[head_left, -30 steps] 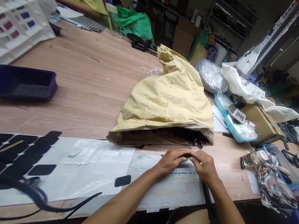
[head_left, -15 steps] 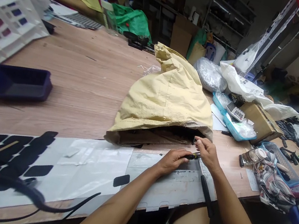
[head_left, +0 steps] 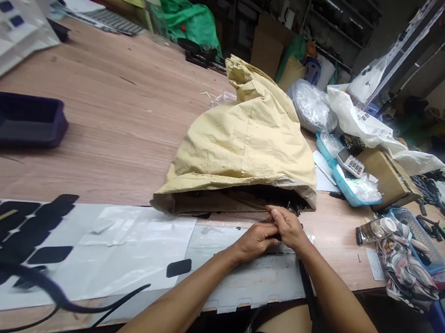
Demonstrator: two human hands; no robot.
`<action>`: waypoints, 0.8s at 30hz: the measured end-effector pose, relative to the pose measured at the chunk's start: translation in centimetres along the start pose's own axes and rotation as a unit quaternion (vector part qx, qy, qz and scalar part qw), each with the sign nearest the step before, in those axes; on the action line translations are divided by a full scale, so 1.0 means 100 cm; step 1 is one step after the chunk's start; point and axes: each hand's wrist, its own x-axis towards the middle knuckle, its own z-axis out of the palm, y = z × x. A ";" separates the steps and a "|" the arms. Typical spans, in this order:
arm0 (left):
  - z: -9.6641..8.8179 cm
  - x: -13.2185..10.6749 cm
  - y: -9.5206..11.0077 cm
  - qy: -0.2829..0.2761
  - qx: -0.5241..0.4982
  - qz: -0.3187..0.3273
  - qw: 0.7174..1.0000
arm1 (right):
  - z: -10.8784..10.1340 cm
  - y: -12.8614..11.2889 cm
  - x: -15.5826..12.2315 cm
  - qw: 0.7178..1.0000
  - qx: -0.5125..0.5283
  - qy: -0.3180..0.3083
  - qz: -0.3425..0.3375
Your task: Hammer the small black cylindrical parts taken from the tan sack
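My left hand (head_left: 253,240) and my right hand (head_left: 288,226) meet at the table's near edge, just in front of the open mouth of a yellow paper sack (head_left: 247,142). Both have curled fingers pinched round a small dark part (head_left: 278,236) that is mostly hidden between them. A long black rod (head_left: 306,288) runs from under my right wrist down past the table edge. The hands rest over a white plastic sheet (head_left: 140,249). More small black parts show inside the sack's mouth (head_left: 292,206).
A dark blue tray (head_left: 8,119) sits at the left. Black oval pads (head_left: 3,226) lie on the sheet, one loose pad (head_left: 179,268) near my left arm. A black cable (head_left: 36,283) loops at the front left. Bags, a calculator (head_left: 350,164), baskets and boxes crowd the right.
My right hand reached toward the sack's mouth half a second ago and has come back against my left hand. The view shifted slightly right.
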 end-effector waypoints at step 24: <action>-0.005 0.005 -0.003 0.008 -0.159 -0.045 0.986 | -0.036 -0.022 -0.051 0.984 -0.058 0.096 -0.139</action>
